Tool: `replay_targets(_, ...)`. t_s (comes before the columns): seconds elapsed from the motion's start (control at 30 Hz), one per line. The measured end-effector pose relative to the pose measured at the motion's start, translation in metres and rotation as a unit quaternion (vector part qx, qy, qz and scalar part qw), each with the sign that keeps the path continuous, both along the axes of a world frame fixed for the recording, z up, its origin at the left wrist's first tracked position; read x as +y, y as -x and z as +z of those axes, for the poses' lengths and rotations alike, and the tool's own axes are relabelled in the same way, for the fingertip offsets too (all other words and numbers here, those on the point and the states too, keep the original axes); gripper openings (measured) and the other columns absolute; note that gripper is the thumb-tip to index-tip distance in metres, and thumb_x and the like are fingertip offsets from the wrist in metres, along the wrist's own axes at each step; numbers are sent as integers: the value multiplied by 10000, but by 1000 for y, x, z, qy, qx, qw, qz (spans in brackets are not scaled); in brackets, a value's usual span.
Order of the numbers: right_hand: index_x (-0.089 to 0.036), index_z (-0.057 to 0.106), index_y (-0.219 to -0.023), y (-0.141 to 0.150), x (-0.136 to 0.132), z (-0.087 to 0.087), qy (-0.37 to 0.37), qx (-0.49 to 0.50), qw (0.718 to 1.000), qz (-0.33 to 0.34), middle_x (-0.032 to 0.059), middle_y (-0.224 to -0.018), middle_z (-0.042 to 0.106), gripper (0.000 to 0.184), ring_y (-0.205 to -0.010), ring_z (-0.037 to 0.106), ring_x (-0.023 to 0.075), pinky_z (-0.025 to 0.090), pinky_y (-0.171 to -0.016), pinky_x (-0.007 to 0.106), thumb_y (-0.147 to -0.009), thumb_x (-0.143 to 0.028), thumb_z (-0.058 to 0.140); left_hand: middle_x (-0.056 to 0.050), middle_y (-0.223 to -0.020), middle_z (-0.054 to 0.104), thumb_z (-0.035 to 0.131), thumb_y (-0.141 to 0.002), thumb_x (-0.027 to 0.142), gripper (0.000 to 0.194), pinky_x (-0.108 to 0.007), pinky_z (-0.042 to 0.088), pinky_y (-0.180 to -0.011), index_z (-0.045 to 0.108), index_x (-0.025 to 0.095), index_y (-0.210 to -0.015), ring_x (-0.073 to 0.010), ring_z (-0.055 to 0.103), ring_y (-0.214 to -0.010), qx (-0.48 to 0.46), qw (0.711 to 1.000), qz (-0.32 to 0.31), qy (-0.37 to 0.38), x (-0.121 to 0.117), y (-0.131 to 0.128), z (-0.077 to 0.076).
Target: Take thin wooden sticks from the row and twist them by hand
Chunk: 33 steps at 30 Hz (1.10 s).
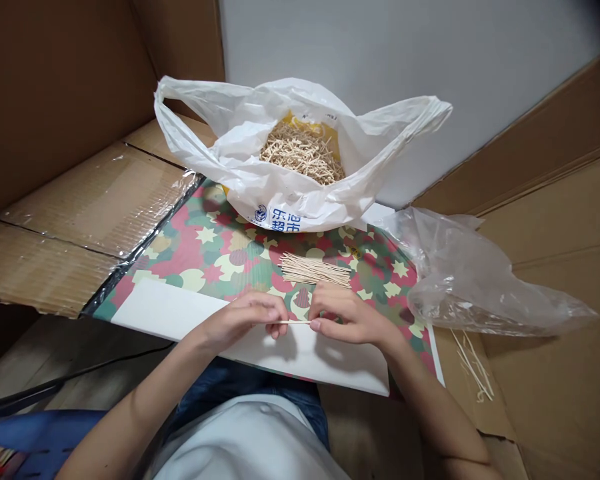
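A thin pale stick [296,322] is stretched level between my two hands, above the table's front edge. My left hand [260,313] pinches its left end, and my right hand [343,313] grips the right end between thumb and fingers. Just beyond my right hand lies a pile of similar thin sticks [315,269], mostly side by side on the patterned table [215,267]. Farther back stands a white plastic bag [300,200], its mouth wide, holding a mass of small pale curled pieces [303,153].
A white strip [165,310] runs along the table's front edge. A clear plastic bag [480,280] lies at the right, with a few loose sticks [473,367] on cardboard below it. Cardboard [80,193] borders the left side, and a white wall [380,53] stands behind.
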State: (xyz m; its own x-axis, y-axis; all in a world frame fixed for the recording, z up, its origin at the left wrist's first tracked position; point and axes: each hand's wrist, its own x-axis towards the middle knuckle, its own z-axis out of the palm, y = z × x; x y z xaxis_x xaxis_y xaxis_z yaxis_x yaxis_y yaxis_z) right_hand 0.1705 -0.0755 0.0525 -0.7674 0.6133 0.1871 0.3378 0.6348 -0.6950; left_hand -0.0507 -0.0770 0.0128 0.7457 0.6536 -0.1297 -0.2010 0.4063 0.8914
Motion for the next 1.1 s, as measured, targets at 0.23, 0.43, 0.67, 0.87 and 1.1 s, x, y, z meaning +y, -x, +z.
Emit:
replay_targets(0.23, -196, 548, -720, 4, -5, -9, 95, 61, 992, -57, -15, -682, 551, 128, -670, 481, 117, 373, -635, 242, -839, -238, 521, -31, -713, 502, 625, -730, 345, 173, -235, 383, -579, 617, 183, -791, -143, 459, -647, -9, 996, 44, -76, -9, -11, -4)
replay_targets(0.43, -190, 542, -691, 18, -10, -19, 253, 140, 952, -100, -23, -656, 533, 145, -639, 483, 112, 390, -607, 237, -808, -276, 542, -46, -819, 490, 638, -728, 346, 207, -285, 395, -737, 615, 199, -871, -178, 460, -818, -81, 979, 140, -124, -11, -22, -15)
replay_targets(0.67, -190, 527, -672, 28, -9, -27, 282, 171, 939, -95, -24, -643, 527, 151, -629, 461, 111, 375, -590, 240, -790, -279, 558, -48, -887, 467, 648, -720, 321, 131, -305, 412, -765, 606, 204, -761, -182, 483, -846, -121, 982, 134, -51, -7, -23, -24)
replay_targets(0.87, -195, 521, -706, 34, -13, -32, 296, 180, 929, -129, -5, -662, 534, 209, -639, 471, 130, 388, -579, 256, -788, -385, 545, -46, -882, 462, 669, -701, 321, 143, -297, 422, -776, 607, 193, -718, -185, 469, -885, -120, 979, 159, -37, -5, -23, -24)
replay_targets(1.1, -203, 496, -706, 43, -23, -38, 309, 228, 908, -170, -18, -643, 470, 211, -594, 444, 122, 368, -556, 256, -751, -392, 578, -42, -906, 432, 670, -702, 294, 113, -247, 436, -703, 622, 196, -733, -169, 458, -878, -144, 976, 162, -31, -4, -23, -24)
